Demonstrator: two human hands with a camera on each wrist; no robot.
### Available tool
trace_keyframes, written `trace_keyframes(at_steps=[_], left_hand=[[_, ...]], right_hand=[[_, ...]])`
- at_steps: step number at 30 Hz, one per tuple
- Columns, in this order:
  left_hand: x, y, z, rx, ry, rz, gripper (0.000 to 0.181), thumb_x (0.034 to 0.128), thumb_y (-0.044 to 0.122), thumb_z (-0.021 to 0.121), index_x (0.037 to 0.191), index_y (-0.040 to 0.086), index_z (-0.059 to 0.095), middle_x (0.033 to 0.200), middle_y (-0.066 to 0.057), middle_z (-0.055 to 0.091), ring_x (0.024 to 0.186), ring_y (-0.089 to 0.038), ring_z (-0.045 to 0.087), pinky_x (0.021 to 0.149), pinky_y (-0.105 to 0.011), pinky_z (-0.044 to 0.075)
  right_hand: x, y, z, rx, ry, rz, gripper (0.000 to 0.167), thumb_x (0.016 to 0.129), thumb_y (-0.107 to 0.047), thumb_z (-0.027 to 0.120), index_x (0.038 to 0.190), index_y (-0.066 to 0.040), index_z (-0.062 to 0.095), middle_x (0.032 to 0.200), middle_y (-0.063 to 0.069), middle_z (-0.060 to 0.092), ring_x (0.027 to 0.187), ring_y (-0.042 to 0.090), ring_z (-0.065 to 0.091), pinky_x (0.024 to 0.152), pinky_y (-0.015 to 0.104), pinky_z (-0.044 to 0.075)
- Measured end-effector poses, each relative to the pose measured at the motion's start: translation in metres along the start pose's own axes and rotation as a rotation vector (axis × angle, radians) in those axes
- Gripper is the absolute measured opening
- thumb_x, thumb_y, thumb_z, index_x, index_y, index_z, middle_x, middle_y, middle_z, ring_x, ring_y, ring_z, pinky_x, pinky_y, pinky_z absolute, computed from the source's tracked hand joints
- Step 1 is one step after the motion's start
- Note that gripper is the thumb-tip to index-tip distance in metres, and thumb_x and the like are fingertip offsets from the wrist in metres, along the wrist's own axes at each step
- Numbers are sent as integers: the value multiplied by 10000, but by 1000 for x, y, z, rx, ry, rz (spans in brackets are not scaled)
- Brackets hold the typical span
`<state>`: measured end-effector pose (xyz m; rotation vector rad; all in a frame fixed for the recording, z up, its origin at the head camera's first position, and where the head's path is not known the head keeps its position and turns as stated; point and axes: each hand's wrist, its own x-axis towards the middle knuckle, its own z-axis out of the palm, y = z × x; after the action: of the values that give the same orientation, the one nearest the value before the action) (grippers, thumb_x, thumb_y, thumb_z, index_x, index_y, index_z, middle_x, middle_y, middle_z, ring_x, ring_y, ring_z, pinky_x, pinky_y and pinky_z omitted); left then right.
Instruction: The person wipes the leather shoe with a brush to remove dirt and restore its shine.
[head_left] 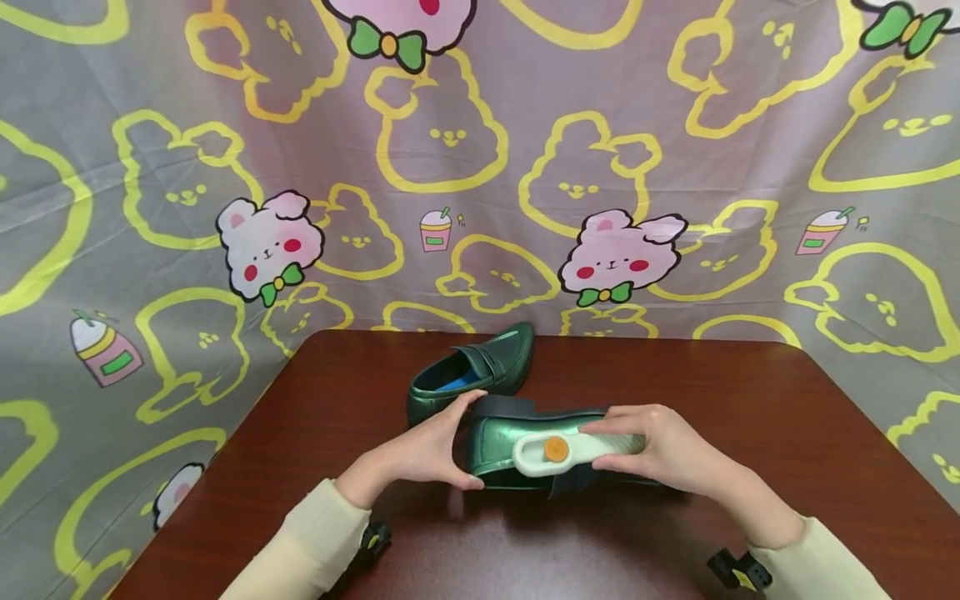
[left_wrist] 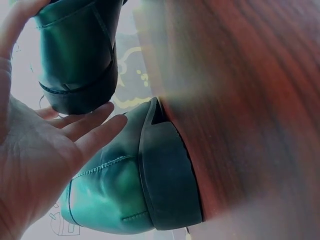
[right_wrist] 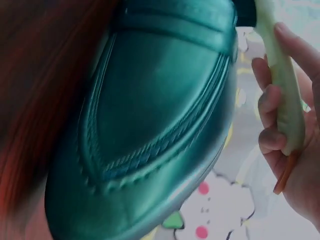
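A metallic green loafer [head_left: 495, 450] lies turned on its side, its dark heel and sole facing away. My left hand [head_left: 420, 450] grips it at the heel end, thumb on the near edge and fingers at the heel block. My right hand [head_left: 663, 446] pinches the handle of a pale green tool with a rounded head and an orange knob [head_left: 557, 450]. The tool's head lies over the loafer's side; its underside is hidden. In the right wrist view, the curled fingers wrap the pale handle [right_wrist: 287, 105] beside the loafer's toe [right_wrist: 150, 125].
A second green loafer [head_left: 480, 371] with a blue insole stands upright behind the held one, near the back of the brown wooden table [head_left: 360, 375]. A cartoon-printed cloth [head_left: 480, 275] hangs behind and around the table.
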<state>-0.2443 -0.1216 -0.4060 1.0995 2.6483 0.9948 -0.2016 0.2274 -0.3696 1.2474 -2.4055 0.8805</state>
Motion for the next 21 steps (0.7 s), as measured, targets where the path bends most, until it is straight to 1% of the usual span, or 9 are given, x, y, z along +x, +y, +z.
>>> trace_keyframes(at_steps=[2, 5, 7, 8, 10, 14, 17, 19, 21], left_hand=[[-1, 0, 0, -1, -7, -9, 1149, 641, 405, 897, 1500, 137, 183, 1418, -35, 383, 1253, -128, 405, 1058, -382, 341], [-2, 0, 1, -7, -15, -16, 1152, 646, 412, 892, 1503, 136, 174, 1424, -35, 371, 1256, -133, 401, 1059, -389, 341], [-2, 0, 2, -6, -18, -19, 1156, 646, 426, 889, 1505, 136, 171, 1430, -34, 365, 1258, -132, 399, 1059, -389, 341], [-2, 0, 2, -7, -18, -19, 1157, 647, 425, 888, 1506, 134, 170, 1432, -34, 363, 1259, -131, 398, 1059, -389, 340], [-2, 0, 2, -6, -16, -18, 1158, 647, 424, 888, 1507, 127, 171, 1435, -37, 361, 1262, -134, 395, 1060, -392, 339], [-1, 0, 1, -6, -18, -25, 1158, 649, 422, 888, 1508, 131, 168, 1437, -36, 358, 1262, -136, 392, 1061, -398, 339], [0, 1, -1, -9, -22, -29, 1154, 651, 409, 890, 1508, 136, 167, 1438, -39, 359, 1264, -142, 392, 1063, -405, 338], [0, 2, -1, -11, -22, -29, 1151, 652, 390, 892, 1509, 134, 167, 1438, -44, 359, 1265, -147, 393, 1064, -408, 335], [0, 2, -1, -11, -22, -30, 1148, 653, 377, 893, 1508, 131, 168, 1437, -48, 359, 1264, -150, 395, 1064, -408, 336]], right_hand=[[-1, 7, -2, -15, 45, 49, 390, 760, -209, 844, 1133, -197, 732, 899, -153, 627, 695, 18, 527, 555, 174, 421], [-1, 14, -6, -84, 115, 125, 387, 760, -212, 844, 1131, -198, 733, 899, -149, 630, 697, 29, 519, 559, 211, 420], [-2, 16, -8, -115, 149, 145, 387, 754, -207, 847, 1125, -198, 735, 882, -148, 621, 692, 29, 511, 563, 212, 412], [-2, 15, -8, -115, 156, 146, 388, 751, -202, 849, 1123, -200, 736, 880, -149, 619, 695, 29, 511, 564, 211, 411], [-3, 13, -8, -84, 144, 128, 401, 747, -191, 852, 1130, -207, 732, 887, -151, 622, 695, 31, 517, 556, 206, 414], [-6, 4, -5, 10, 53, 58, 406, 754, -202, 849, 1140, -219, 729, 902, -156, 627, 709, 27, 537, 552, 194, 432], [-6, 0, -4, 22, 0, 17, 394, 756, -215, 847, 1133, -204, 735, 914, -147, 629, 718, 17, 535, 560, 186, 436], [-6, 0, -3, 11, 1, 17, 395, 751, -207, 850, 1129, -198, 736, 907, -149, 626, 713, 14, 530, 560, 185, 435], [-6, 3, -4, -10, 29, 40, 402, 748, -193, 852, 1132, -190, 734, 902, -153, 625, 705, 15, 525, 554, 188, 429]])
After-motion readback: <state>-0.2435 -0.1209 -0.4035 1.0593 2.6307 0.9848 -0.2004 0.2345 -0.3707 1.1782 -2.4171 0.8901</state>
